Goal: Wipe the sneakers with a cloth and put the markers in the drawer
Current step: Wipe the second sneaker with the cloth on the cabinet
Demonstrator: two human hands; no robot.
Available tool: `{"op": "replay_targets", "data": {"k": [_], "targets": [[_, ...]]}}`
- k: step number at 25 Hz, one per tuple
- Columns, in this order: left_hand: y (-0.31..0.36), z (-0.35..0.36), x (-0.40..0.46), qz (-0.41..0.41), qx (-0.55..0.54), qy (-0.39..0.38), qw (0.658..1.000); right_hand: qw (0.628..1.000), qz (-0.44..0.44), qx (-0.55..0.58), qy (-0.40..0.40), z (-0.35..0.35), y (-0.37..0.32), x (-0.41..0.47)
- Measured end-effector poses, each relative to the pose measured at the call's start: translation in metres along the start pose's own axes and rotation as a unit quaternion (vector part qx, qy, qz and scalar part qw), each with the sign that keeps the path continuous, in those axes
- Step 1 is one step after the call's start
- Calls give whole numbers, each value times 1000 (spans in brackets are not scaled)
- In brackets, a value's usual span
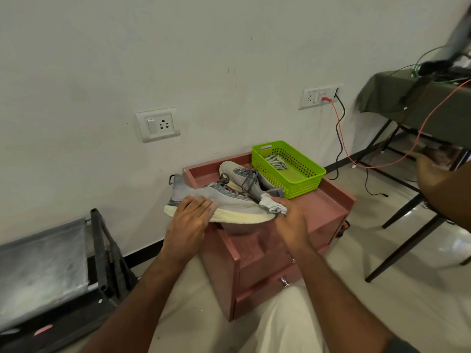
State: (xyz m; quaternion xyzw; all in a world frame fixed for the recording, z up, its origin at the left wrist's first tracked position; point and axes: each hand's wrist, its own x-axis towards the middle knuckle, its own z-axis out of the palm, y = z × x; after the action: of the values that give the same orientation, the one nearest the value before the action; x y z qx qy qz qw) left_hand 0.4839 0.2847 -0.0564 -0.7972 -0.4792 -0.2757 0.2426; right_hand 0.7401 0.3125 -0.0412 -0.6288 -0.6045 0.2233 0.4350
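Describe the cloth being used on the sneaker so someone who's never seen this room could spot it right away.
Find the reddish-brown drawer cabinet against the white wall, with a green basket on top. In front of the basket, the left hand steadies a grey sneaker. The cloth is the small crumpled pale grey wad at that sneaker's toe, gripped by the right hand; unlike the striped fabric in the basket, it is plain.

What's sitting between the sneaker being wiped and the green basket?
The second sneaker lies there on the cabinet top, behind the held sneaker and beside the green basket, in the head view.
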Motion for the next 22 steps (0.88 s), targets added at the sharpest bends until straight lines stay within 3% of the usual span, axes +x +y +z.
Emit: {"op": "replay_targets", "data": {"k": [6,10,13,16,19,22], "targets": [[-9,8,-5,-26,-30,-15,999,997,-20,70,36,1,-8,-4],[-11,18,-1,-53,-37,6,998,986,-100,112,70,0,-16,-8],[5,24,3,-27,-33,1,999,971,-225,39,66,8,-27,-10],[10,26,5,-6,-38,-16,999,950,-305,-55,-39,42,-57,-15],[5,19,1,-27,-24,-23,999,924,-286,-241,-87,53,-67,-22],[4,20,-5,-17,-31,-12,999,941,-234,-236,-63,16,-33,-12]]}}
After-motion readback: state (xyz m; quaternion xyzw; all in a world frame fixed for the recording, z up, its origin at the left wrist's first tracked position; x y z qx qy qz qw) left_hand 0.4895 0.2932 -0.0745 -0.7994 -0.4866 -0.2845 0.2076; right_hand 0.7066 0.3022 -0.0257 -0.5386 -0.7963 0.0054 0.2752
